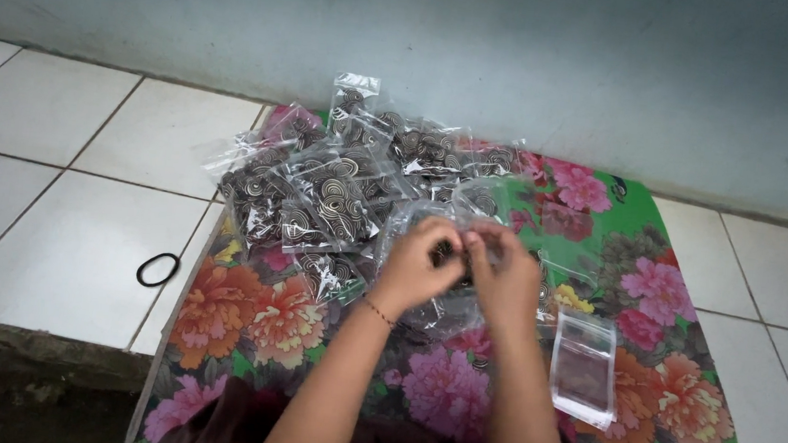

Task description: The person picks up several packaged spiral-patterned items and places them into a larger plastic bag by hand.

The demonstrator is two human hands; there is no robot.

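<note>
My left hand (417, 266) and my right hand (506, 279) meet over a flowered cloth (683, 389), fingertips pinched together on a clear plastic packet (448, 312) with dark patterned contents. The packet hangs partly hidden below my hands. Just beyond them lies a pile of filled clear packets (340, 188) with black-and-white swirl-patterned items inside.
An empty-looking clear packet (584, 366) lies on the cloth to the right of my right arm. A black elastic ring (158, 269) rests on the white floor tiles (56, 173) at the left. A grey-blue wall (430, 25) runs behind the pile.
</note>
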